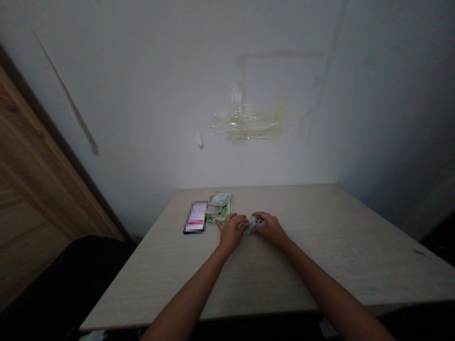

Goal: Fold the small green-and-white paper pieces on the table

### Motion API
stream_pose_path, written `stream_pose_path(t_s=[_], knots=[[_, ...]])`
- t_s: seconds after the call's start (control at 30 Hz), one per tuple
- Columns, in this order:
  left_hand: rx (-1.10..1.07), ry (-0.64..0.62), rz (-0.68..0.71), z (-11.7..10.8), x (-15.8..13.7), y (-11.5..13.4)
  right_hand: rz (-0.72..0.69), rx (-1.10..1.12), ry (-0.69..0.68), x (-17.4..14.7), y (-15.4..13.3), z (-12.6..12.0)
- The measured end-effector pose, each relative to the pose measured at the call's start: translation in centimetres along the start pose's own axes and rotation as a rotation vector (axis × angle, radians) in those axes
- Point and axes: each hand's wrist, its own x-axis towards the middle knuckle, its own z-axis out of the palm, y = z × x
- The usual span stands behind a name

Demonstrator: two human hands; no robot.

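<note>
A small crumpled or folded packet (250, 224), whitish with green and dark print, is between my two hands over the middle of the table. My left hand (232, 232) has its fingertips on the packet's left side, with one finger spread out to the left. On the right side, my right hand (273, 228) pinches the packet between thumb and fingers. My fingers cover part of the packet, so its full shape is hidden. Just beyond my left hand lie several flat green-and-white packets (221, 203), overlapping in a loose pile.
A phone (196, 218) with its screen lit and blurred out lies left of the pile. The pale wooden table (284, 279) meets a wall (149, 94) with peeling clear tape (249, 124). Wooden panelling (31, 175) and a dark object (71, 270) stand at the left.
</note>
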Motion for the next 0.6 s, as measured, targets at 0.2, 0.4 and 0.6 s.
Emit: stream_pose_path(t_s=[0.2, 0.4, 0.6], knots=[[0.063, -0.001, 0.037, -0.7, 0.0, 0.0, 0.001, -0.113, 0.052, 0.0, 0.3, -0.5], [0.116, -0.07, 0.071, -0.8, -0.1, -0.3, 0.001, -0.095, 0.058, 0.1, 0.7, -0.7], [0.167, -0.081, 0.115, -0.9, 0.0, -0.6, 0.02, 0.012, 0.022, 0.2, 1.1, -0.6]])
